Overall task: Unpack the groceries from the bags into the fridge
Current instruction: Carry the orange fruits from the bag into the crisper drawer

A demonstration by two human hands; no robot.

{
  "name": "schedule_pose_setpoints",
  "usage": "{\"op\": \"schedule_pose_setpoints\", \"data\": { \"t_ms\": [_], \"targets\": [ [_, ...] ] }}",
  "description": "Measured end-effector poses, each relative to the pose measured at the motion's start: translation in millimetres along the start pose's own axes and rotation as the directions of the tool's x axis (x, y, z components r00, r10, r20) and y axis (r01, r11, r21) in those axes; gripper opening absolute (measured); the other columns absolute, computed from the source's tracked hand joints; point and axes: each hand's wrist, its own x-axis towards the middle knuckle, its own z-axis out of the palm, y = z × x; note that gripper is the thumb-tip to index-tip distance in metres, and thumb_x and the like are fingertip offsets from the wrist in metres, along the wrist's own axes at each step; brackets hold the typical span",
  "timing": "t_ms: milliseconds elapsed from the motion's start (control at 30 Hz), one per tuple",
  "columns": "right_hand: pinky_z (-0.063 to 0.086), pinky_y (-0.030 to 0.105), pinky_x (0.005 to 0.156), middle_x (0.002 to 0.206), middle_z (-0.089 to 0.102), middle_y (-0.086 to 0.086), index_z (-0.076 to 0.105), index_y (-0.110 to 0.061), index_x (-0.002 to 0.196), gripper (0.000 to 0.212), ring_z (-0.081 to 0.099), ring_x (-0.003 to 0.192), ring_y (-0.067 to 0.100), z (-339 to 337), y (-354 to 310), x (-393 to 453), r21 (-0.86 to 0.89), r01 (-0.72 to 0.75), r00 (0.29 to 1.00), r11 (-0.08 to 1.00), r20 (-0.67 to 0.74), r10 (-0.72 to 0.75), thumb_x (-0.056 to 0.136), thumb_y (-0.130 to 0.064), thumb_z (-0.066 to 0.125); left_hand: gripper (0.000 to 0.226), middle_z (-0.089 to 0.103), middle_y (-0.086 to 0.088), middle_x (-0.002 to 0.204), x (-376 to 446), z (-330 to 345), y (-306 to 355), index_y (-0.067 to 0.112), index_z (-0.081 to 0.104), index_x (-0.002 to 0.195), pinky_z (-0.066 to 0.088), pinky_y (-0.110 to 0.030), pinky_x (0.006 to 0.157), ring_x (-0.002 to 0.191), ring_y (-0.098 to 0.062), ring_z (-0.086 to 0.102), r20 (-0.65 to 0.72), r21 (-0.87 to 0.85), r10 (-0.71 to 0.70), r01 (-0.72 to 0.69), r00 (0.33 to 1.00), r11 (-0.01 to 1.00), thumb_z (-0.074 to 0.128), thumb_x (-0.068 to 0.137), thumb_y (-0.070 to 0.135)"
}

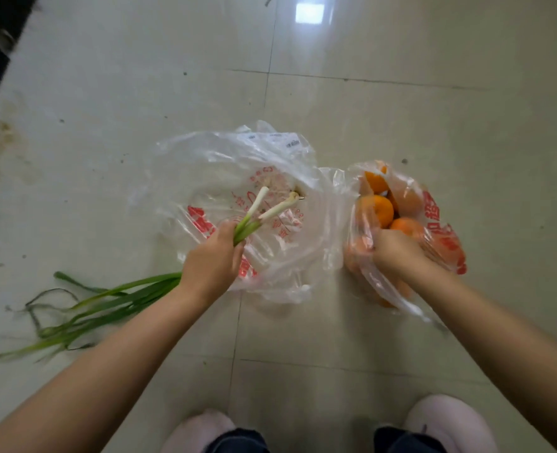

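Groceries were split between both hands above a pale, glossy tiled floor (pixel 401 93). The left hand (pixel 213 256) was closed in a fist around a bunch of long green spring onions with white root ends (pixel 261 210), gripping them low on the stalks; the white ends pointed forward over a crumpled, clear plastic bag with red printing (pixel 238 165) that lay open on the tiles, while the limp green leaves trailed back past the wrist, and whether they touched the floor could not be told. The right hand (pixel 398 253) was clenched on the gathered plastic of a second clear red-printed bag full of round orange citrus fruits (pixel 381 210), just beside the first bag. No fridge was in view.

The likeliest mishap seemed to be the fruit: the hand held a bunched side of the thin film rather than handles, and the mouth gaped, so a tilt while lifting could let oranges roll out, or the plastic could stretch and tear under their weight. The trailing onion leaves could snag, bend or drag on the dirty floor. The loose bag lay near the pale pink slippers (pixel 447 423) and could cause a slip.
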Motion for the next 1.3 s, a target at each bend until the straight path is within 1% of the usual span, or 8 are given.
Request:
{"op": "schedule_pose_setpoints", "data": {
  "t_ms": [233,433,567,700,833,1000,1167,1300],
  "targets": [
    [0.051,0.04,0.087,0.098,0.057,0.006,0.048,-0.013,0.112,0.034,0.06,0.098,0.028,-1.3,-4.3,-15.1,0.083,0.063,0.996,0.995,0.053,-0.068,0.083,-0.026,0.061,0.028,0.064,-0.028,0.08,-3.8,-13.4,-7.4,-0.011,0.057,0.112,0.044,-0.041,0.05,0.061,-0.044,0.061,-0.069,-0.003,0.069,-0.07,0.995,0.998,0.059,0.089,0.005],
    [0.041,0.037,0.094,0.124,0.04,0.015,0.052,-0.009,0.114,0.059,0.045,0.114,0.033,-41.1,11.0,-31.3,0.224,0.032,0.981,0.974,-0.196,0.013,0.065,-0.032,0.076,0.025,0.059,-0.01,0.049,-11.3,-24.1,-6.1,0.001,0.056,0.093,0.031,-0.021,0.025,0.028,-0.026,0.052,-0.147,0.093,0.24,-0.228,0.96,0.969,0.062,0.071,0.011],
    [0.042,0.041,0.101,0.128,0.037,0.015,0.049,-0.014,0.123,0.068,0.046,0.114,0.032,-80.6,11.3,-59.1,0.49,-0.012,0.989,0.872,-0.12,0.081,0.062,-0.025,0.077,0.027,0.06,-0.007,0.048,-40.4,-58.0,15.8,0.014,0.043,0.09,0.033,-0.022,0.023,0.028,-0.025,0.053,-0.101,0.112,0.197,-0.185,0.975,0.976,0.061,0.07,0.018],
    [0.05,0.045,0.082,0.115,0.052,0.015,0.046,-0.017,0.113,0.058,0.054,0.093,0.027,-122.9,4.3,-118.0,0.896,-0.145,0.989,0.42,0.119,0.088,0.064,-0.01,0.076,0.025,0.069,-0.015,0.086,-70.3,-126.5,66.8,0.009,0.052,0.113,0.05,-0.035,0.053,0.07,-0.033,0.068,0.137,0.148,0.007,-0.027,0.991,0.989,0.045,0.094,0.024],
    [0.053,0.035,0.063,0.106,0.055,0.01,0.043,-0.012,0.131,0.074,0.057,0.079,0.02,-183.7,-3.7,-187.0,0.945,-0.325,0.946,-0.044,0.325,-0.022,0.059,-0.018,0.06,0.031,0.06,-0.014,0.117,-87.6,-209.0,119.6,0.009,0.042,0.124,0.046,-0.04,0.08,0.104,-0.036,0.06,0.416,0.257,-0.221,0.119,0.882,0.959,0.034,0.1,0.028],
    [0.056,0.029,0.046,0.101,0.054,0.004,0.051,-0.023,0.1,0.024,0.058,0.078,0.02,-290.8,-4.0,-264.0,0.94,-0.341,0.939,0.002,0.34,-0.052,0.085,-0.007,0.059,0.025,0.061,-0.014,0.117,-92.7,-320.3,181.8,0.007,0.045,0.12,0.047,-0.038,0.083,0.106,-0.033,0.061,0.407,0.357,-0.297,0.149,0.864,0.922,0.035,0.1,0.017],
    [0.053,0.021,0.038,0.09,0.054,0.001,0.049,-0.023,0.091,0.023,0.056,0.069,0.017,-386.4,-1.8,-327.8,0.966,-0.232,0.971,0.112,0.236,-0.022,0.086,-0.002,0.057,0.034,0.061,-0.01,0.125,-87.8,-413.5,233.3,0.008,0.051,0.126,0.048,-0.032,0.091,0.114,-0.026,0.06,0.398,0.5,-0.376,0.146,0.837,0.854,0.034,0.097,0.003],
    [0.054,0.024,0.042,0.091,0.06,0.003,0.05,-0.021,0.086,0.025,0.064,0.063,0.015,-432.5,0.4,-369.5,0.987,-0.161,0.985,-0.025,0.159,-0.073,0.074,-0.018,0.073,0.037,0.056,-0.008,0.133,-102.2,-460.2,253.7,0.009,0.056,0.127,0.045,-0.03,0.098,0.123,-0.025,0.055,0.449,0.579,-0.446,0.128,0.774,0.805,0.039,0.095,0.001]
  ]
}}
